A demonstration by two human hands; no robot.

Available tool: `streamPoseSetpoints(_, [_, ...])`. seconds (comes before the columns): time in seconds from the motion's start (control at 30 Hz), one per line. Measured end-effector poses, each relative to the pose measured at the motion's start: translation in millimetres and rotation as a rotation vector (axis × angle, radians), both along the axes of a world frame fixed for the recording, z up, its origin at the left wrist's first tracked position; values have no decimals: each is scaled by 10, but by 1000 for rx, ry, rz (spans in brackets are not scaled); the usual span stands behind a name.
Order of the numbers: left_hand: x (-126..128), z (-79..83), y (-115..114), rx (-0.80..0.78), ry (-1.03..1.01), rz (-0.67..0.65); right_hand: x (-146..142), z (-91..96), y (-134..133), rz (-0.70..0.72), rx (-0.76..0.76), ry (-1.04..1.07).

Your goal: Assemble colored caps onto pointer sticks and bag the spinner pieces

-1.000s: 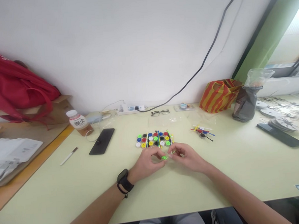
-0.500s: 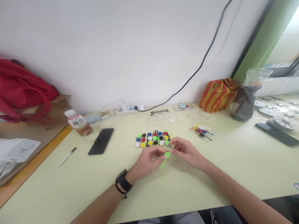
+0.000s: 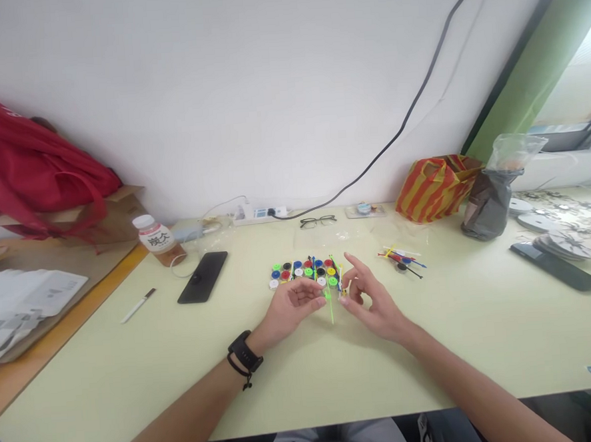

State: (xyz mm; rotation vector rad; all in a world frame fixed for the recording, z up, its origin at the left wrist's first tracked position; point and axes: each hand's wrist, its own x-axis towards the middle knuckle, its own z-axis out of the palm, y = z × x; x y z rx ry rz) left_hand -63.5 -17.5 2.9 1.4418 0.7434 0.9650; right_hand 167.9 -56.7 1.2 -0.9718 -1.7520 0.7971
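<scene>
A bright green plastic arrow-like pointer [image 3: 330, 305] is pinched between the thumb and fingers of my left hand [image 3: 295, 306], its thin end pointing down toward me. Just right of it is my right hand [image 3: 375, 304], apart from the pointer, with the index finger raised and thumb and fingers spread; whether a tiny piece sits at its fingertips is hard to see. Behind both hands lie rows of small round discs [image 3: 298, 272] with coloured centres. Coloured pointers [image 3: 314, 268] lie across these rows, partly hidden by my hands.
More coloured pointers [image 3: 402, 261] lie in a loose pile to the right. A black phone [image 3: 203, 277], a pen [image 3: 138, 305] and a drink bottle [image 3: 157, 240] are on the left. Glasses [image 3: 318, 221] and a power strip [image 3: 255, 215] are by the wall; a dark phone-like slab [image 3: 556, 266] lies far right.
My right hand has let go of the green pointer and moved slightly right, raising its index finger. The pointer has turned more upright in my left hand.
</scene>
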Motion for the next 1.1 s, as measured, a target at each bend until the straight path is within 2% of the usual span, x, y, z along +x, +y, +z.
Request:
streamPoseSetpoints(0.1, [-6, 9, 4, -18, -22, -9, -11, 15, -10, 79, -59, 38])
streamPoseSetpoints(0.3, [-17, 6, 11, -28, -33, 0, 33, 102, 42, 218, -195, -43])
streamPoseSetpoints(0.43, [-8, 11, 4, -12, -25, -15, 17, 121, 39, 104, -217, 84])
streamPoseSetpoints(0.5, [-3, 23, -5, 3, -18, -31, -5, 116, 28, 96, -227, 122])
streamPoseSetpoints(0.73, [-2, 55, -30, 15, -1, -48, -35, 84, 15, 115, -222, 20])
streamPoseSetpoints(0.93, [-2, 30, -16, -3, -16, -34, -26, 31, -2, 20, -98, 22])
streamPoseSetpoints(1.1, [-7, 21, -5, -29, -5, -17, -28, -46, 17, 4, -39, 51])
